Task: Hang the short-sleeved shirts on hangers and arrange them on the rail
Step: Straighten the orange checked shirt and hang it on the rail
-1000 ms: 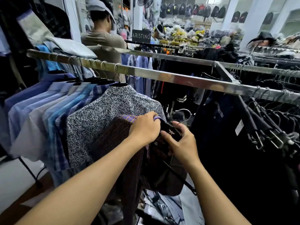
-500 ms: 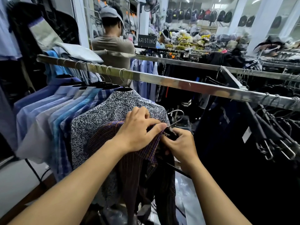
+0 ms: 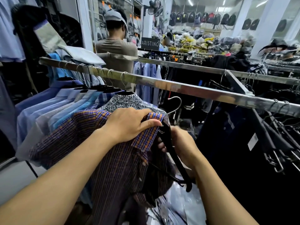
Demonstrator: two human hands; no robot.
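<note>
Tho limp, plaid shirt [image 3: 90,137], blk hanger [image 3: 167,135]

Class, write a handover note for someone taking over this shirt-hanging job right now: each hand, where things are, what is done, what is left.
Left hand grips the plaid shirt at its collar.
Right hand holds the black hanger, one arm of it bare, its hook off the rail.
Done: a row of shirts hangs on the rail, the leaf-print shirt nearest.
Left: seat the plaid shirt fully on the black hanger, then hook it beside the leaf-print shirt.
</note>
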